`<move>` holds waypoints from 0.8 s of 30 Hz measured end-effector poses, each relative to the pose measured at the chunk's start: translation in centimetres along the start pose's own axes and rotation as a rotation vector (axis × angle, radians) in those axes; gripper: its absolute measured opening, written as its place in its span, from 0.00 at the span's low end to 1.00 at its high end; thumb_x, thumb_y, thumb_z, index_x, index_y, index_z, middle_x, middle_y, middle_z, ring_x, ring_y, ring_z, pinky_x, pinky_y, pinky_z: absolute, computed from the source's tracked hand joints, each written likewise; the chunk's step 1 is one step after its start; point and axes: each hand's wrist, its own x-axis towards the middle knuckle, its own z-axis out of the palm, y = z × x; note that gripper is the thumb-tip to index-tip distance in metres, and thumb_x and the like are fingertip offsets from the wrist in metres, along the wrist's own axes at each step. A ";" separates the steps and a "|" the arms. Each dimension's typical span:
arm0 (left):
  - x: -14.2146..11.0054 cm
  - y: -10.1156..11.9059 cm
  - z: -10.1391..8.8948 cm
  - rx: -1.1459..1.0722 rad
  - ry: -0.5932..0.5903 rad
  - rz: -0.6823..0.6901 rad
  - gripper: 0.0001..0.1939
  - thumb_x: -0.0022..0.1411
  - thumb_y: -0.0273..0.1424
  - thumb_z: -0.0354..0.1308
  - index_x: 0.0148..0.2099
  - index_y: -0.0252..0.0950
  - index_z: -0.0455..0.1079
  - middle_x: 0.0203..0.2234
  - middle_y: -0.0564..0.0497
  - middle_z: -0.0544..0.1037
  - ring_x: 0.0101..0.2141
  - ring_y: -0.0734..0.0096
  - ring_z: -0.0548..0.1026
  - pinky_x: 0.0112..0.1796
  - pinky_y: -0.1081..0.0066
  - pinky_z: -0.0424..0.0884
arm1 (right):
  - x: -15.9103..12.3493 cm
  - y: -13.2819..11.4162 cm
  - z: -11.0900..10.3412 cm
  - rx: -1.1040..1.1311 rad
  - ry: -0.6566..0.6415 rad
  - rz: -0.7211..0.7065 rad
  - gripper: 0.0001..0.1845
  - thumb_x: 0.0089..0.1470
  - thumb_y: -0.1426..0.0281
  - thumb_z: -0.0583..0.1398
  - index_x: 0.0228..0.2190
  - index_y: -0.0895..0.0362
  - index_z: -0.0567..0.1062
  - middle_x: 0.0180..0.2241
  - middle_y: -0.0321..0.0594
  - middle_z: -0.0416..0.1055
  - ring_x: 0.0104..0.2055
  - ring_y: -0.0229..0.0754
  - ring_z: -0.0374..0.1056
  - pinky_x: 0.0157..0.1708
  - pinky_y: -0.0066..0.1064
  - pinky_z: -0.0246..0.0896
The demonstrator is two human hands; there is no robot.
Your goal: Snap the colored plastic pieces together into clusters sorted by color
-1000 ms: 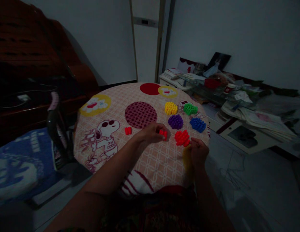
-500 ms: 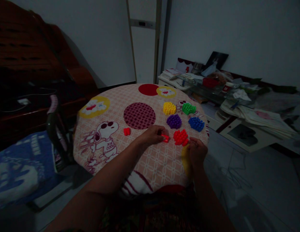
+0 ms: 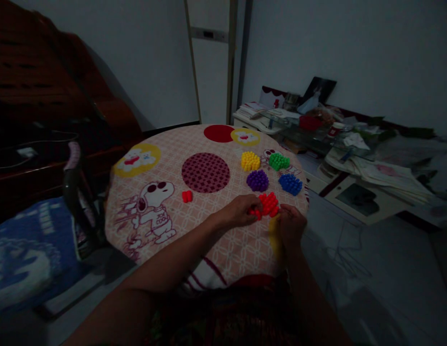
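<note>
My left hand (image 3: 242, 211) reaches across the table from the left, its fingers closed on a small red plastic piece (image 3: 258, 214) at the left edge of the red pile (image 3: 269, 203). On the other side of that pile, my right hand (image 3: 293, 223) is closed with its fingertips at the pile's edge; what it grips, if anything, is hidden. Just beyond are knobbly piles in purple (image 3: 257, 180), blue (image 3: 291, 184), yellow (image 3: 250, 161) and green (image 3: 279, 161). Apart from them, a small red clump (image 3: 187, 196) lies to the left.
The round table wears a patterned cloth (image 3: 205, 235). To the left are a folding chair frame (image 3: 72, 180) with a blue cover and a dark wooden bench (image 3: 111, 113). A cluttered low cabinet (image 3: 353, 197) stands along the right wall.
My left hand has moved right with the red piece, bringing it from a gap up against the red pile. My right hand stays closed beside the pile. The view has shifted slightly.
</note>
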 end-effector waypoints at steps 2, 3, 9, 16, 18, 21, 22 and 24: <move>0.0 -0.1 1.2 0.064 0.044 0.000 0.06 0.55 0.26 0.58 0.38 0.35 0.70 0.35 0.48 0.75 0.36 0.69 0.72 0.37 0.71 0.66 | 0.0 0.1 0.0 -0.005 -0.006 -0.013 0.19 0.46 0.62 0.59 0.35 0.61 0.81 0.22 0.40 0.76 0.22 0.42 0.68 0.24 0.31 0.60; 0.0 -0.2 1.7 0.098 0.069 0.002 0.07 0.56 0.27 0.58 0.39 0.36 0.68 0.37 0.48 0.75 0.37 0.68 0.72 0.38 0.71 0.67 | 0.0 0.1 0.0 -0.006 -0.008 -0.018 0.19 0.46 0.62 0.59 0.35 0.61 0.81 0.23 0.41 0.77 0.23 0.43 0.68 0.24 0.31 0.60; -0.3 0.3 2.5 0.219 0.112 -0.194 0.21 0.53 0.36 0.66 0.45 0.39 0.62 0.40 0.48 0.74 0.39 0.62 0.74 0.38 0.67 0.69 | 0.1 0.2 0.1 0.007 0.001 -0.014 0.17 0.46 0.62 0.59 0.33 0.60 0.80 0.26 0.42 0.78 0.25 0.43 0.70 0.26 0.32 0.62; 0.1 0.4 3.7 0.133 0.143 -0.256 0.17 0.58 0.30 0.60 0.47 0.40 0.58 0.35 0.50 0.75 0.35 0.64 0.76 0.35 0.68 0.68 | 0.0 0.0 0.0 -0.018 -0.010 -0.020 0.20 0.47 0.60 0.59 0.36 0.61 0.81 0.28 0.43 0.79 0.27 0.45 0.72 0.27 0.32 0.63; 0.3 0.0 4.1 0.114 0.172 -0.228 0.17 0.59 0.31 0.60 0.47 0.40 0.58 0.35 0.50 0.75 0.36 0.64 0.76 0.35 0.68 0.68 | -0.1 -0.2 0.1 -0.037 0.003 -0.023 0.20 0.47 0.60 0.59 0.36 0.61 0.81 0.27 0.44 0.79 0.27 0.45 0.72 0.27 0.32 0.63; 0.3 -0.3 4.4 0.099 0.183 -0.221 0.16 0.60 0.32 0.60 0.47 0.40 0.57 0.36 0.49 0.75 0.36 0.64 0.76 0.35 0.68 0.69 | -0.2 -0.6 0.1 -0.039 0.006 -0.019 0.21 0.47 0.60 0.59 0.36 0.61 0.82 0.27 0.44 0.79 0.26 0.44 0.72 0.26 0.32 0.63; 0.3 -0.3 4.4 0.096 0.181 -0.226 0.16 0.60 0.32 0.60 0.47 0.39 0.58 0.36 0.49 0.75 0.36 0.64 0.76 0.35 0.68 0.69 | -0.2 -0.7 0.1 -0.033 0.000 -0.018 0.21 0.47 0.60 0.59 0.37 0.61 0.82 0.27 0.44 0.79 0.26 0.44 0.71 0.26 0.32 0.63; 0.3 -0.3 4.5 0.096 0.178 -0.242 0.16 0.60 0.33 0.60 0.47 0.39 0.58 0.36 0.48 0.75 0.36 0.63 0.76 0.35 0.68 0.69 | -0.2 -0.8 0.1 -0.025 -0.020 -0.023 0.21 0.47 0.60 0.58 0.37 0.61 0.81 0.27 0.44 0.79 0.26 0.44 0.71 0.26 0.32 0.63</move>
